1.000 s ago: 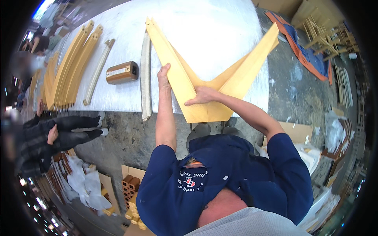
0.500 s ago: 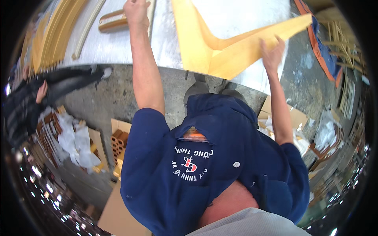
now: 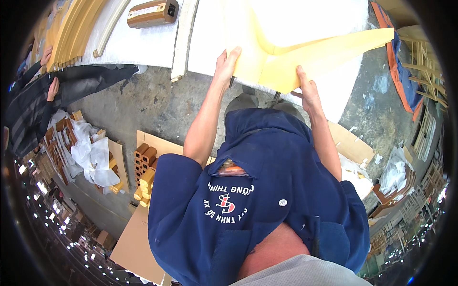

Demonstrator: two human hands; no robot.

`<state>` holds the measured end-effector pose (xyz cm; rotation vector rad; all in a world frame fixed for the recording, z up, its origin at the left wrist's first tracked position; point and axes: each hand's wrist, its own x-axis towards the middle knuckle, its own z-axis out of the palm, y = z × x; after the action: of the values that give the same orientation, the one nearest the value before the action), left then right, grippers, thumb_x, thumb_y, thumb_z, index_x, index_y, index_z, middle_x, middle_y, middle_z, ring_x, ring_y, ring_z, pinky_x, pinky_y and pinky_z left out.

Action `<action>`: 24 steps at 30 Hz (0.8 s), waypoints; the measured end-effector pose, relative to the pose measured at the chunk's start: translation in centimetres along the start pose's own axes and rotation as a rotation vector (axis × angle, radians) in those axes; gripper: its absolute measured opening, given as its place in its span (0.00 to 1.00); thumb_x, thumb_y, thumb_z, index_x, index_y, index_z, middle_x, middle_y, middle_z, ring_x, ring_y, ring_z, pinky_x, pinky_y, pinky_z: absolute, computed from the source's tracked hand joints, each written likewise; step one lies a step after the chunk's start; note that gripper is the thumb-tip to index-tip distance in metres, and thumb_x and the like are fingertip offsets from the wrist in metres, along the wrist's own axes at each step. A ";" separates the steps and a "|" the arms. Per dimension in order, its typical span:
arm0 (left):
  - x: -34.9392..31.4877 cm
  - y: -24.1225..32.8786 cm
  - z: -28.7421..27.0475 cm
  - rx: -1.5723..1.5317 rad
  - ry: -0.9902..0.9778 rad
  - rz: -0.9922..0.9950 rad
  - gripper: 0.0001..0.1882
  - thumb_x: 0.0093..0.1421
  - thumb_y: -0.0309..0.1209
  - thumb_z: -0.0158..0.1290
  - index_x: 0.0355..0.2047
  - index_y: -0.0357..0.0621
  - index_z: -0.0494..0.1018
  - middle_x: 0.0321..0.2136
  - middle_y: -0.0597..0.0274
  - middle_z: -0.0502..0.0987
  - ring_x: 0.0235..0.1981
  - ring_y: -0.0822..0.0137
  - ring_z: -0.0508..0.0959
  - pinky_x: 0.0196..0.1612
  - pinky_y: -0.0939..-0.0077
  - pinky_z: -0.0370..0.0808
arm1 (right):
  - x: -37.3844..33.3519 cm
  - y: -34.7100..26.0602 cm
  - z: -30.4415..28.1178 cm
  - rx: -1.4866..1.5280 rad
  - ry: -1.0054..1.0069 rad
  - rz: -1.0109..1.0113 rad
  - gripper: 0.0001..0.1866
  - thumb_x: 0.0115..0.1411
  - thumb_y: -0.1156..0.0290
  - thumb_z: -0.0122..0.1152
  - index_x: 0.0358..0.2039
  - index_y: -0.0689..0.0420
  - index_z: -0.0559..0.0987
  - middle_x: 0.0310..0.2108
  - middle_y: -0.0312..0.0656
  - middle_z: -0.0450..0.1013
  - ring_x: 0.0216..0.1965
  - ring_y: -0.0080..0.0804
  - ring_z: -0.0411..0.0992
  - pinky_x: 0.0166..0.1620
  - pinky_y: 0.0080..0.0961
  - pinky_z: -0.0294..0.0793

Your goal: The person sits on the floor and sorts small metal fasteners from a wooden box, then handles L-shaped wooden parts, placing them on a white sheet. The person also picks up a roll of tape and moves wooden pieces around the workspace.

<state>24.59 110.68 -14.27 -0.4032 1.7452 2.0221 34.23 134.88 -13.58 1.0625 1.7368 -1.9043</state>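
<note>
A large yellow V-shaped piece [image 3: 281, 66] with a smooth, pale surface lies at the near edge of the white-covered table [image 3: 205, 52]. My left hand [image 3: 226, 69] is closed on its left edge, thumb on top. At its near edge, right of the pointed corner, my right hand [image 3: 309, 93] grips with one finger extended along the surface; its other fingers are partly hidden. Left of my left hand, a long off-white strip [image 3: 183, 40] sticks out past the table edge. Beyond that strip sits a brown hollow block [image 3: 152, 14] with a white label.
Curved yellow strips [image 3: 76, 33] stand stacked at the far left, with another person's hand [image 3: 46, 56] beside them. Cardboard [image 3: 138, 238], brown hollow blocks [image 3: 145, 159] and plastic-wrapped parts [image 3: 93, 152] lie on the floor at left. An orange-and-blue sheet [image 3: 400, 66] lies at right.
My left hand has come from beside the brown block to the yellow piece's left edge. The right hand has shifted left and nearer along its near edge.
</note>
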 end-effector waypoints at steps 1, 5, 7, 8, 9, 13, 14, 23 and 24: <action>0.4 0.3 0.3 0.003 0.001 0.007 0.31 0.64 0.44 0.51 0.54 0.25 0.66 0.46 0.48 0.75 0.46 0.63 0.78 0.48 0.72 0.75 | 0.2 -0.4 0.3 -0.037 0.068 -0.016 0.46 0.60 0.37 0.52 0.61 0.68 0.62 0.59 0.57 0.62 0.62 0.50 0.60 0.57 0.59 0.64; 1.6 0.3 1.0 -0.039 -0.040 0.019 0.31 0.64 0.44 0.51 0.54 0.25 0.66 0.47 0.47 0.75 0.46 0.63 0.77 0.49 0.72 0.74 | 1.0 -1.2 0.6 -0.026 0.175 -0.094 0.45 0.59 0.38 0.54 0.63 0.62 0.59 0.60 0.54 0.62 0.61 0.51 0.60 0.55 0.59 0.64; 2.0 0.0 1.8 -0.028 -0.022 0.071 0.31 0.64 0.44 0.51 0.54 0.24 0.65 0.47 0.47 0.75 0.46 0.63 0.77 0.49 0.72 0.74 | 1.7 -1.3 0.0 0.040 0.125 -0.115 0.41 0.61 0.42 0.54 0.62 0.62 0.61 0.59 0.51 0.64 0.59 0.44 0.63 0.56 0.51 0.66; 2.3 -0.2 2.1 -0.021 -0.020 0.097 0.31 0.64 0.44 0.51 0.54 0.24 0.65 0.48 0.46 0.74 0.46 0.63 0.77 0.49 0.72 0.75 | 1.9 -1.4 -0.3 0.092 0.084 -0.123 0.40 0.62 0.43 0.54 0.62 0.62 0.61 0.58 0.51 0.64 0.58 0.42 0.65 0.56 0.49 0.67; 2.5 -0.3 2.0 -0.025 -0.020 0.092 0.31 0.64 0.44 0.51 0.55 0.25 0.64 0.48 0.47 0.74 0.47 0.63 0.77 0.49 0.72 0.74 | 2.0 -1.3 -0.4 0.144 0.044 -0.131 0.38 0.63 0.44 0.54 0.62 0.62 0.62 0.58 0.50 0.65 0.58 0.40 0.66 0.56 0.46 0.68; 2.7 -0.8 2.4 -0.066 -0.038 0.082 0.30 0.65 0.43 0.50 0.56 0.28 0.63 0.48 0.49 0.74 0.48 0.63 0.76 0.51 0.72 0.73 | 2.0 -1.3 -0.5 0.175 0.022 -0.136 0.37 0.64 0.45 0.53 0.61 0.63 0.63 0.54 0.47 0.68 0.55 0.36 0.68 0.56 0.41 0.69; 2.6 -1.0 2.3 -0.080 -0.036 0.081 0.30 0.65 0.43 0.50 0.57 0.29 0.63 0.48 0.49 0.74 0.48 0.63 0.76 0.52 0.72 0.73 | 2.1 -1.2 -0.4 0.225 0.007 -0.137 0.37 0.64 0.45 0.53 0.61 0.63 0.63 0.54 0.48 0.68 0.55 0.36 0.68 0.56 0.41 0.69; 1.4 -1.1 2.5 0.289 0.243 0.253 0.31 0.62 0.39 0.53 0.57 0.28 0.61 0.52 0.40 0.71 0.54 0.56 0.73 0.57 0.67 0.68 | 0.4 -2.2 -0.9 -0.475 0.493 -0.671 0.40 0.60 0.53 0.62 0.62 0.69 0.59 0.58 0.53 0.64 0.58 0.45 0.64 0.60 0.40 0.63; 0.7 -2.6 2.0 0.549 0.450 0.492 0.29 0.61 0.36 0.54 0.57 0.27 0.63 0.51 0.38 0.71 0.54 0.52 0.72 0.58 0.65 0.67 | -0.2 -3.5 -0.9 -0.707 0.614 -0.845 0.41 0.59 0.54 0.64 0.62 0.70 0.58 0.57 0.56 0.65 0.58 0.48 0.65 0.61 0.40 0.62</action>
<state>25.43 113.05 -16.54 -0.2744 2.8030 1.7029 32.19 136.39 -11.03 0.6942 3.2529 -1.0718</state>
